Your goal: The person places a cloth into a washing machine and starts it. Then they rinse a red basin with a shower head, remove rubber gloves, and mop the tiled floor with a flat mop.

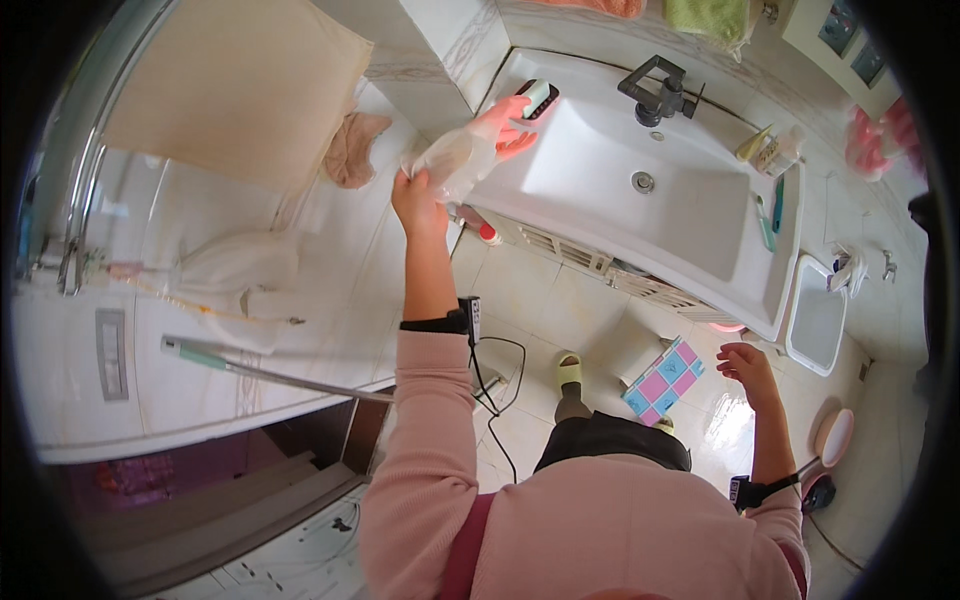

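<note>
My left hand (421, 202) is closed on the pale cuff of a rubber glove (457, 161). The glove's pink-orange fingers reach over the left edge of the white washbasin (645, 225), beside a pale green bar of soap (535, 95) in a dark soap dish (553, 91). My right hand (742, 365) is held low in front of the basin, fingers slightly bent and nothing in them. Near it is a folding stool with a pink and blue checked top (664, 381).
A dark faucet (660, 97) stands at the basin's back. Toothbrushes (765, 223) lie on its right rim. A white bin (817, 315) is to the right. At the left are a beige cloth (240, 90), a brown towel (356, 148) and a green-handled pole (202, 356).
</note>
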Motion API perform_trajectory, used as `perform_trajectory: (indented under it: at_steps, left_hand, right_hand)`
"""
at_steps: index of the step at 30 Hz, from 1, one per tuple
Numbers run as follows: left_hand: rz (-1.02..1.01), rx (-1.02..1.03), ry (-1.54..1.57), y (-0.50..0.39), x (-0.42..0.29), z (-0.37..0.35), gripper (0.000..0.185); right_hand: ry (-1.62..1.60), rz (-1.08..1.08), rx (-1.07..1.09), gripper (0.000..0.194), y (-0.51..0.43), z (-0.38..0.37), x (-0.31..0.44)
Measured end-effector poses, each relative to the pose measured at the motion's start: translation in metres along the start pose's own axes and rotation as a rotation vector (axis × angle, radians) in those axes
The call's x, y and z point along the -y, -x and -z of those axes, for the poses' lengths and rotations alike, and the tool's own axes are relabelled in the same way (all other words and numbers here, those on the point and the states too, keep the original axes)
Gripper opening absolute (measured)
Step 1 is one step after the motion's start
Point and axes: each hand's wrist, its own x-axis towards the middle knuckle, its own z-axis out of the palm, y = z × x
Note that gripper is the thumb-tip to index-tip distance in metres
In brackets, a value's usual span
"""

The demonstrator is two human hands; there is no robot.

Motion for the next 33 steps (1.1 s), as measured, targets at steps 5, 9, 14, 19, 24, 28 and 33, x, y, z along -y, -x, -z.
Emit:
perform_trajectory:
  at_steps: [5,9,14,19,24,28,33]
  left_hand:
    - [0.32,-0.185,0.072,-0.028,0.115,0.077,0.033]
    - [0.49,0.085,0.266,-0.038,0.167,0.144,0.03]
    - [0.558,-0.22,-0.121,-0.034,0.167,0.184,0.016]
    - [0.15,-0.571,-0.793,0.047,0.084,0.275,0.066]
    - [-0.036,-0.889,-0.947,0.161,-0.023,0.373,0.061]
    - [0.173,-0.999,-1.004,0.196,-0.073,0.419,0.077]
    - [0.238,-0.847,-0.896,0.175,-0.093,0.462,0.085]
  right_hand:
    - [0.044,-0.036,-0.075,0.025,-0.003,-0.021,0.008]
    - [0.065,-0.044,-0.078,0.025,-0.003,-0.027,0.005]
    - [0.024,-0.016,-0.068,0.026,0.001,-0.029,-0.01]
    - [0.001,-0.006,-0.237,0.049,0.007,-0.01,-0.041]
    - [0.01,0.009,-0.347,0.048,-0.001,0.003,-0.072]
    - [-0.034,-0.004,-0.33,0.04,-0.009,-0.006,-0.078]
    - [0.077,0.111,-0.149,0.028,0.023,-0.014,-0.067]
